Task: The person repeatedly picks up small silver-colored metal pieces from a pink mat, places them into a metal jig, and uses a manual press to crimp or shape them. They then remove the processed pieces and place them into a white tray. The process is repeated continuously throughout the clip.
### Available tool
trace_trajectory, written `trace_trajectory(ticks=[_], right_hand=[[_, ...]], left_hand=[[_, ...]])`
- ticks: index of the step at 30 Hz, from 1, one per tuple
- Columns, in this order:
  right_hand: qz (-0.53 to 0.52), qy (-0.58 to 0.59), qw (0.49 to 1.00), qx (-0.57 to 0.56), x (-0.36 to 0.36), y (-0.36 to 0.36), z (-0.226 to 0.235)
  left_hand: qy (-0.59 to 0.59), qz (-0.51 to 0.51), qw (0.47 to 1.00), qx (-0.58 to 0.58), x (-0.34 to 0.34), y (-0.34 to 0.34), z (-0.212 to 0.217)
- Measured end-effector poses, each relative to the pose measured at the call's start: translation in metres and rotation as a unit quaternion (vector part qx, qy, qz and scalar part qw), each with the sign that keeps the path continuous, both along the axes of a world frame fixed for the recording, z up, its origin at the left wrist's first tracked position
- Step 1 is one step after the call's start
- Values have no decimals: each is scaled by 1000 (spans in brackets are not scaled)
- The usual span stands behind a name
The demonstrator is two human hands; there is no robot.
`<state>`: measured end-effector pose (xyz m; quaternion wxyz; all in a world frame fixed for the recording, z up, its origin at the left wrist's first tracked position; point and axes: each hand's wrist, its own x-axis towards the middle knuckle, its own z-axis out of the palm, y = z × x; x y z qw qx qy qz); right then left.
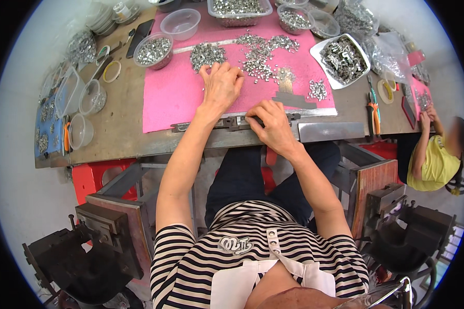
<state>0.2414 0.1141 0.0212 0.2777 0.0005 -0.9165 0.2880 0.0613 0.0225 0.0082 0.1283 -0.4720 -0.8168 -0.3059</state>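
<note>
My left hand (222, 86) reaches palm down over the pink mat (180, 98). Its bent fingers, slightly apart, are at the near edge of a pile of small shiny metal pieces (206, 53). No piece can be made out in them. Near the table's front edge my right hand (272, 124) is closed, thumb and fingertips drawn together at a narrow dark metal bar-like fixture (224, 123). Whatever those fingertips hold is too small or hidden. More loose metal pieces (258, 59) lie spread to the right of the pile, with a smaller cluster (317, 90) farther right.
Tubs of metal pieces (153, 50) and a white tray (340, 80) stand around the mat. A flat steel plate (331, 132) lies at the front edge, near orange-handled pliers (374, 116). At far right, a person in a yellow top (434, 162) works at the table.
</note>
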Motion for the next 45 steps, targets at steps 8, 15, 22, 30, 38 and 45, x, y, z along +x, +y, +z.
trace_trajectory(ticks=[8, 15, 22, 30, 38, 45], right_hand=[[-74, -12, 996, 56, -34, 41, -2], [-70, -47, 986, 142, -63, 61, -7], [-42, -11, 994, 102, -44, 61, -9], [-17, -12, 999, 35, 18, 45, 8], [-32, 20, 997, 64, 31, 34, -3], [-41, 31, 997, 64, 34, 33, -7]], left_hand=[[-19, 56, 997, -49, 6, 4, 2], [-22, 39, 998, -34, 7, 1, 4], [-127, -26, 991, 23, 42, -48, 29], [-127, -73, 988, 41, 67, -72, 16], [-154, -83, 984, 14, 65, -75, 15], [-147, -83, 985, 18, 69, -72, 18]])
